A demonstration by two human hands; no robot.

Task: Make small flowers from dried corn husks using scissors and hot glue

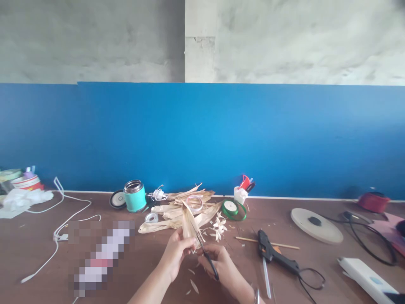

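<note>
My left hand [174, 253] pinches the lower end of a dried corn husk [189, 221], which stands up fanned out above the fingers. My right hand [225, 267] grips a pair of scissors [210, 261] with dark handles. The blades point up and away, along the right edge of the husk; whether they touch it I cannot tell. Below the hands lie several small cut slivers [194, 286]. Behind them is a pile of flat corn husks [158, 226]. White petal-like pieces [219, 228] lie just to the right of the husk.
A hot glue gun [275, 255] rests beside a thin wooden stick [247, 239]. Further back stand a turquoise jar [135, 202], a green ribbon roll [234, 210] and a white cup [240, 196] with tools. A round lid [302, 230] lies right; white cables [57, 232] run left.
</note>
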